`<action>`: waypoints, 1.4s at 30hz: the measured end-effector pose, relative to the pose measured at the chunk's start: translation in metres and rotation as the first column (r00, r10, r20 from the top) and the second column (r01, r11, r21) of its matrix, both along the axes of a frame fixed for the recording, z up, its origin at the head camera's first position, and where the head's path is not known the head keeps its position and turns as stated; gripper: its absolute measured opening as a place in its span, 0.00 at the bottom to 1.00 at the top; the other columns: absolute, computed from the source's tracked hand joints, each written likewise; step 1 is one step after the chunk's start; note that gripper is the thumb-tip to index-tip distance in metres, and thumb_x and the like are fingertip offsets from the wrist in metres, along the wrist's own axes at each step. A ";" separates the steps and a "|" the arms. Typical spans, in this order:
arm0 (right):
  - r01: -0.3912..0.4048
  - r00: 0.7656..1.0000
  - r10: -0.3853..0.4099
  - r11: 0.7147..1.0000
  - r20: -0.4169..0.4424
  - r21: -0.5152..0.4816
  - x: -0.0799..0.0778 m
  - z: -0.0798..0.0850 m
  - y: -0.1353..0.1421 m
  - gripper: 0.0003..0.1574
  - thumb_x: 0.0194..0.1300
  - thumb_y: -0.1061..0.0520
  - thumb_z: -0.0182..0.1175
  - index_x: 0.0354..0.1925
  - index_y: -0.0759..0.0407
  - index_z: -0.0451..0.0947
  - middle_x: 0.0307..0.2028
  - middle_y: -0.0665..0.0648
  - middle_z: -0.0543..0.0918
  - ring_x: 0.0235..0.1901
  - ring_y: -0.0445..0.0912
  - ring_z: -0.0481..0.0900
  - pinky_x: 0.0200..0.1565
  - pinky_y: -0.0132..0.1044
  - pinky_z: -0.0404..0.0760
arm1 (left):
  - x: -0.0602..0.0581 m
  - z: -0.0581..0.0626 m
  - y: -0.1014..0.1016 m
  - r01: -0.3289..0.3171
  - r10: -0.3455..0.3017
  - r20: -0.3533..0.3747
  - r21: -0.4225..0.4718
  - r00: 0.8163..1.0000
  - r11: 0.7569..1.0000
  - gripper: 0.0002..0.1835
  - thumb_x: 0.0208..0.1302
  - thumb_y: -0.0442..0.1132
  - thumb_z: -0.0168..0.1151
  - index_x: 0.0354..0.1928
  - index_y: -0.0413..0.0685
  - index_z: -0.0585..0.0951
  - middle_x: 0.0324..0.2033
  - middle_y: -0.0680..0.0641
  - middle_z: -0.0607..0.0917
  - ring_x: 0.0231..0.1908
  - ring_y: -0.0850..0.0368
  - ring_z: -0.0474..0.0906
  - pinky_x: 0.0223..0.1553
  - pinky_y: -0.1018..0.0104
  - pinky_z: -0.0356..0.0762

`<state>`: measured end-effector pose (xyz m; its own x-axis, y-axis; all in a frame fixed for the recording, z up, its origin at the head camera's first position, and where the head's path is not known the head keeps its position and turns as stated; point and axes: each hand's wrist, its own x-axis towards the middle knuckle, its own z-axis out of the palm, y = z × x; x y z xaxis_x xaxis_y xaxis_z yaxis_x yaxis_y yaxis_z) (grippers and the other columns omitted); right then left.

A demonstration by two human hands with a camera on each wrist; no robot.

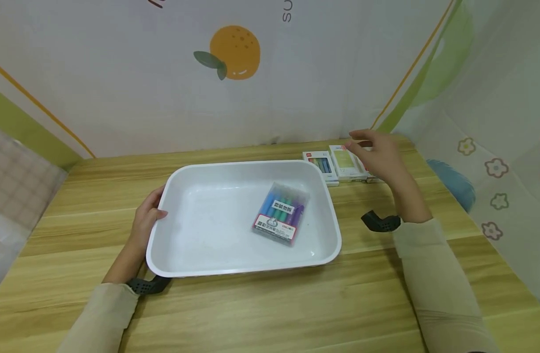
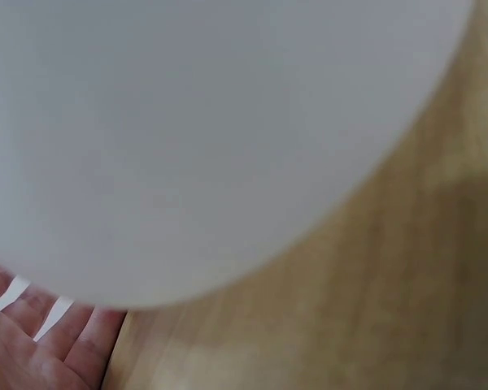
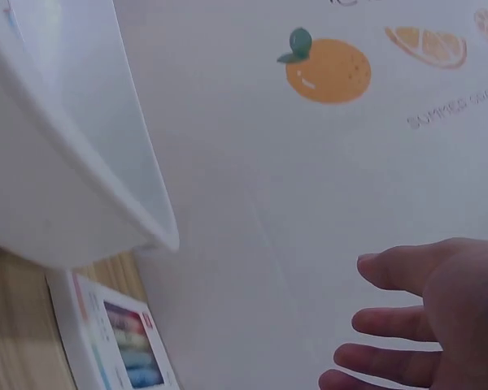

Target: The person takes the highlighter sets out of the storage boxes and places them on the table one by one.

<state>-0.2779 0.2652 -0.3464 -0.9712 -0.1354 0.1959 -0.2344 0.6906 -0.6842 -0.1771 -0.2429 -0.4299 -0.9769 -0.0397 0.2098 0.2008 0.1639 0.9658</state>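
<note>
From the head view, our right hand hovers with its grip released, fingers loosely spread, over the boxes at the counter's far right edge; they lie directly below, long axes running away from us. Our left hand grasps the white tray's left rim. Left wrist: tray underside, fingers beneath. Right wrist: spread fingers, one box beside the tray's corner

The marker pack in the white tray carries Chinese print, too small to read. The backdrop at twelve o'clock shows "SU", cut off.
</note>
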 end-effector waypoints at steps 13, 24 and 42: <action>-0.054 0.998 0.054 0.998 0.033 0.006 0.013 0.011 -0.032 0.33 0.72 0.39 0.57 0.67 0.54 0.74 0.65 0.60 0.78 0.63 0.59 0.78 0.60 0.62 0.77 | -0.001 0.002 0.000 -0.023 0.024 0.028 -0.034 0.999 0.999 0.35 0.58 0.27 0.42 0.71 0.27 0.63 0.51 0.69 0.79 0.47 0.70 0.77 0.41 0.82 0.78; -0.133 0.988 0.134 0.991 0.071 -0.023 0.023 0.018 -0.057 0.33 0.72 0.42 0.58 0.68 0.56 0.72 0.64 0.62 0.78 0.61 0.60 0.78 0.57 0.59 0.81 | -0.001 0.000 0.002 0.006 -0.006 -0.024 -0.016 1.000 1.000 0.34 0.57 0.25 0.41 0.70 0.27 0.65 0.53 0.64 0.80 0.48 0.68 0.78 0.41 0.79 0.80; -0.274 0.948 0.265 0.961 0.177 0.028 0.026 0.006 -0.105 0.36 0.72 0.42 0.58 0.69 0.59 0.71 0.66 0.60 0.77 0.63 0.56 0.78 0.63 0.53 0.78 | 0.001 0.003 0.002 0.003 -0.003 0.020 -0.008 1.000 1.000 0.34 0.58 0.26 0.41 0.71 0.28 0.64 0.53 0.64 0.79 0.48 0.68 0.78 0.41 0.79 0.80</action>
